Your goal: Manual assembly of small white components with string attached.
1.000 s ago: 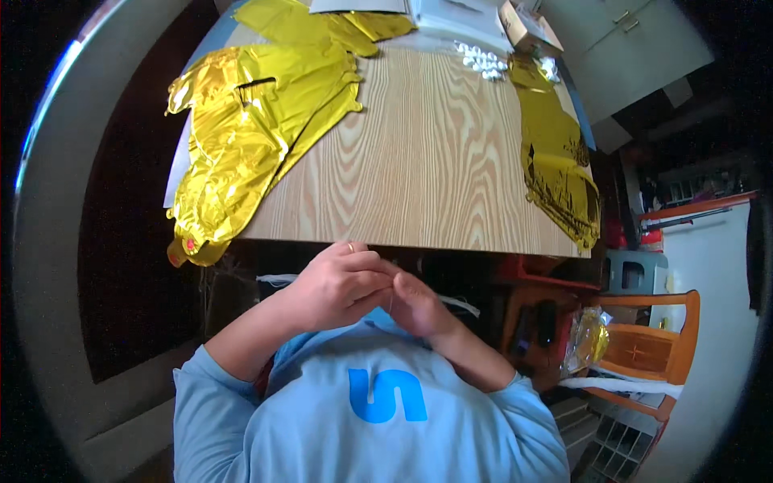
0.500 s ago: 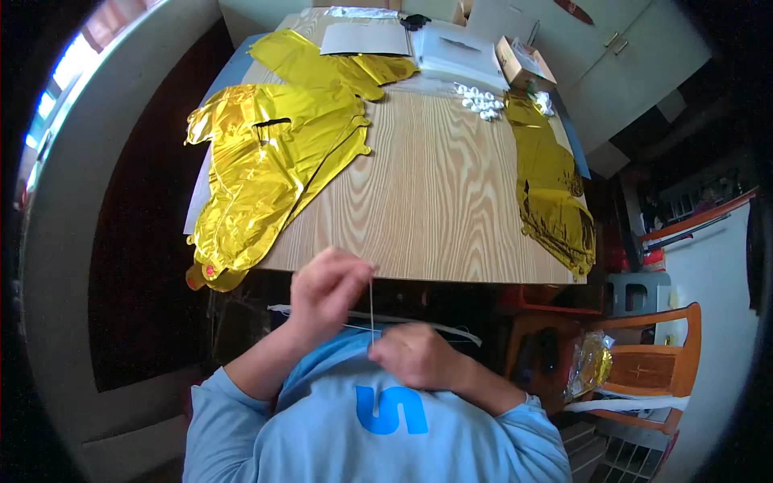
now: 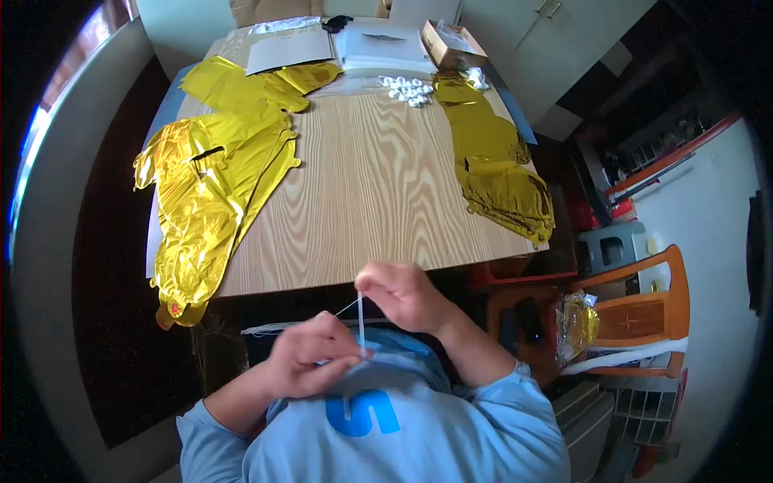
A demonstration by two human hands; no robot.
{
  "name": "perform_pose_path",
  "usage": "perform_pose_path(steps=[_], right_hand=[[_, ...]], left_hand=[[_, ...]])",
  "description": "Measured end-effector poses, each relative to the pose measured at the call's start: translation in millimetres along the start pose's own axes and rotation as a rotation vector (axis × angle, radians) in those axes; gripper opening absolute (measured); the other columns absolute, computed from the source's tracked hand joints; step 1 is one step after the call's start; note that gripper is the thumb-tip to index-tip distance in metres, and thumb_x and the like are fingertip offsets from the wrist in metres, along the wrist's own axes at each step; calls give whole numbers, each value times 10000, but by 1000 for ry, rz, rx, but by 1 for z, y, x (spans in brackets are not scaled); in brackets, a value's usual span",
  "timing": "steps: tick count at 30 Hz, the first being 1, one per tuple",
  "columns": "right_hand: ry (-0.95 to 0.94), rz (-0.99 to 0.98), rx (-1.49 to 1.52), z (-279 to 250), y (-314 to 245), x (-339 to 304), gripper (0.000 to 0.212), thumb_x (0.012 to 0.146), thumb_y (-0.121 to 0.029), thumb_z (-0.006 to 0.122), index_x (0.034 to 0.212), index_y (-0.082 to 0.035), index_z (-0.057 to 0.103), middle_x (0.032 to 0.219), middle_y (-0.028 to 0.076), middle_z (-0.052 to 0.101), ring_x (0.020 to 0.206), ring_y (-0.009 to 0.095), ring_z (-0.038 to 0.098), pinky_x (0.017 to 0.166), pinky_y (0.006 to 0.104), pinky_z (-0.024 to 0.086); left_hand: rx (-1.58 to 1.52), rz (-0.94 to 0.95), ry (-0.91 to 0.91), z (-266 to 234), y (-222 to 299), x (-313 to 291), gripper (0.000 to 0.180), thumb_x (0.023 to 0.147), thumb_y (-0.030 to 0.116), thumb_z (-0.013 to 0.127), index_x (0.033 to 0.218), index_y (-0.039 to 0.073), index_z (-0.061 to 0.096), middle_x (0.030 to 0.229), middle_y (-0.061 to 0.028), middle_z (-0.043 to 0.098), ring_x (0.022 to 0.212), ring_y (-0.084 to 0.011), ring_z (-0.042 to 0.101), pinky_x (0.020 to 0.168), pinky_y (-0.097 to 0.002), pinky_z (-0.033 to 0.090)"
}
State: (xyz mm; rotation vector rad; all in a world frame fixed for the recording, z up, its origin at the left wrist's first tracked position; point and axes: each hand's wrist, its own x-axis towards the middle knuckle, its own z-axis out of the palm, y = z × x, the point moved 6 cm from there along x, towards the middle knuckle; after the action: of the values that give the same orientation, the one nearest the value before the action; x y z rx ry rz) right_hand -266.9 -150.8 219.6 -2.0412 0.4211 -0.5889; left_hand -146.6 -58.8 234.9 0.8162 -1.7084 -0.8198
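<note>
A thin white strip [image 3: 361,324] runs upright between my hands, in front of the table's near edge. My right hand [image 3: 407,296] pinches its upper end with thumb and fingers. Lower down, my left hand [image 3: 312,354] closes on its bottom end, just above my blue shirt. A finer white strand slants between the two hands. Behind my left hand, more white strands [image 3: 270,328] lie across my lap; where they end is hidden. Flat gold foil balloons [image 3: 197,213] cover the left side of the table, and a stack of gold foil balloons [image 3: 489,157] lies along the right side.
Several small white coils [image 3: 407,91] lie at the far side of the wooden table [image 3: 362,201]. Beyond them are clear plastic sheets [image 3: 382,50], a pale card [image 3: 290,52] and a cardboard box [image 3: 452,50]. A wooden chair [image 3: 636,318] with plastic packaging on its seat stands at my right.
My right hand has risen from the lower end to the top, while my left hand has dropped from the top to below it. The view has swung toward the right.
</note>
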Motion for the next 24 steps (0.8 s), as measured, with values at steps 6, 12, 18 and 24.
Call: perform_pose_path(steps=[6, 12, 18, 24], right_hand=[[-155, -212, 201, 12, -42, -8, 83, 894, -84, 563, 827, -35, 565, 717, 123, 543, 669, 319, 575, 594, 359, 459], [-361, -81, -36, 48, -11, -24, 111, 884, -120, 551, 816, -35, 576, 765, 140, 591, 700, 318, 606, 620, 396, 481], [-8, -76, -145, 2, -11, 4, 126, 875, -138, 583, 815, -33, 546, 710, 151, 544, 677, 310, 592, 609, 404, 478], [-25, -196, 7, -4, -35, 3, 113, 867, -115, 587, 806, -29, 546, 701, 137, 528, 670, 326, 585, 605, 408, 475]], left_hand=[[429, -69, 45, -10, -29, -7, 179, 714, -23, 686, 867, 69, 701, 817, -64, 634, 728, -243, 598, 655, -340, 447], [193, -189, 227, -37, -19, 5, 92, 782, 35, 658, 860, 32, 707, 814, -107, 649, 738, -230, 615, 673, -335, 484], [-93, -73, -87, 1, -11, 4, 132, 788, -8, 650, 910, 24, 691, 873, -105, 644, 802, -247, 610, 736, -357, 476], [331, -51, 3, 2, -28, -2, 251, 713, -29, 673, 944, 68, 695, 829, -66, 613, 754, -250, 583, 716, -330, 438]])
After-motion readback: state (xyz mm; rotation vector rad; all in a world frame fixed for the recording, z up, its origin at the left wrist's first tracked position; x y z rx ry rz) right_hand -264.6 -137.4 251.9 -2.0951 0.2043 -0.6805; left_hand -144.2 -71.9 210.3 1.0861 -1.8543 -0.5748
